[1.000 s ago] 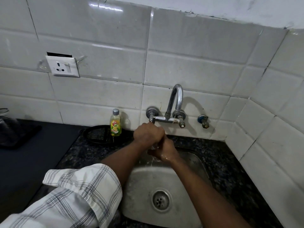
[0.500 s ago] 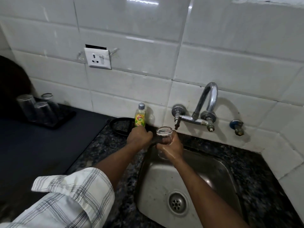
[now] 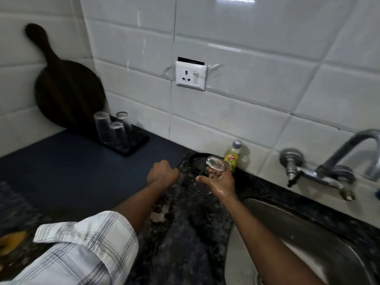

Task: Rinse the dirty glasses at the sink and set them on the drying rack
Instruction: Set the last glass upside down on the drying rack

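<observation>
My wet right hand (image 3: 221,181) grips a clear drinking glass (image 3: 213,164), mouth up, above the granite counter just left of the steel sink (image 3: 308,243). My left hand (image 3: 162,174) is a closed fist with nothing in it, a little left of the glass, over the edge of the dark blue mat. Three clear glasses (image 3: 112,128) stand upside down on a small black drying tray (image 3: 135,147) at the back of the mat, near the tiled wall. The metal tap (image 3: 329,171) juts from the wall on the right.
A dish soap bottle (image 3: 232,155) stands against the wall behind the held glass, beside a dark round dish (image 3: 195,159). A dark round board with a handle (image 3: 65,89) leans on the wall behind the tray. A wall socket (image 3: 190,76) sits above the counter.
My right hand has carried the glass left, from under the tap and over the sink to above the counter. My left hand let go of it and moved left. The view swung left.
</observation>
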